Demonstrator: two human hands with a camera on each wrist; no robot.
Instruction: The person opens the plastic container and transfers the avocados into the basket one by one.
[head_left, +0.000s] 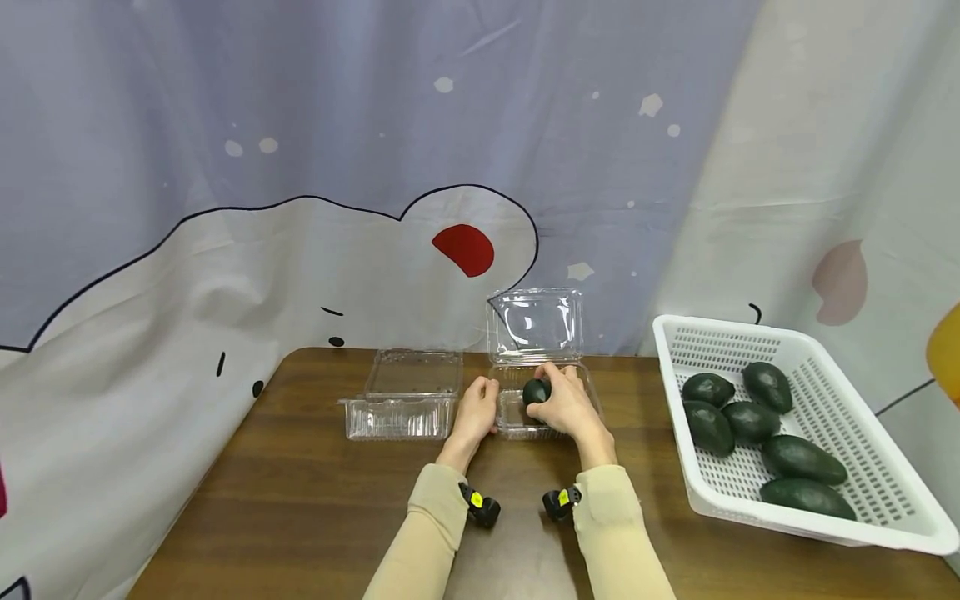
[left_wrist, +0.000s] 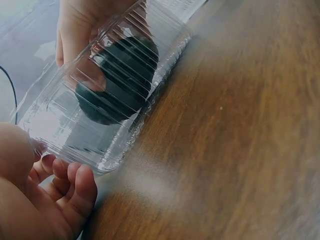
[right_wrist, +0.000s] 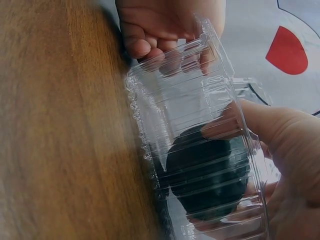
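A clear plastic clamshell container [head_left: 513,432] stands on the table with its lid [head_left: 535,327] raised behind it. My right hand [head_left: 567,408] reaches over the rim and holds a dark green avocado [head_left: 533,392] inside the tray, thumb and fingers on opposite sides. Through the ribbed wall, the right wrist view shows this avocado [right_wrist: 207,172] low in the container. My left hand [head_left: 474,412] grips the container's left end, its fingers [left_wrist: 82,187] curled against the outside of the wall and the thumb up near the rim.
Left of my left hand sits another open clear container [head_left: 399,419], its lid [head_left: 415,372] leaning back. On the right, a white perforated basket [head_left: 678,442] contains several avocados [head_left: 802,459]. A patterned curtain [head_left: 360,125] hangs behind the wooden table [head_left: 315,500].
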